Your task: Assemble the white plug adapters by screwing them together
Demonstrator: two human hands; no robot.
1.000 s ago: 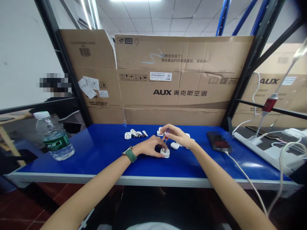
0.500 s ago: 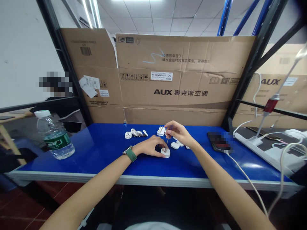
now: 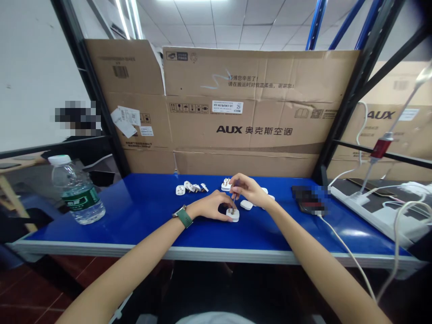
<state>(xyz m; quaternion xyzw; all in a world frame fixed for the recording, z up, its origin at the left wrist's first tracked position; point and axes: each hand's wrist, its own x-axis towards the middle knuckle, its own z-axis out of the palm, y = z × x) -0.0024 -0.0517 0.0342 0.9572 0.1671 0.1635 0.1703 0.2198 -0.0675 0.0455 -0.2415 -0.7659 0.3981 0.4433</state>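
On the blue table lies a white plug, and my left hand grips it with thumb and fingers. My right hand pinches a thin screwdriver that points down, its tip at the top of that plug. White plug parts lie beside and partly behind my right hand. Just behind the screwdriver hand sits another white plug with its prongs up. Several white plug pieces form a group to the left, past my left hand.
A water bottle stands at the table's left end. Toward the right lie a phone with a cable and a white power strip. A cardboard panel closes off the back. Behind the left side sits another person.
My right hand has shifted slightly down and left, and the screwdriver now stands more upright. The left hand and the plug under it have stayed in place.
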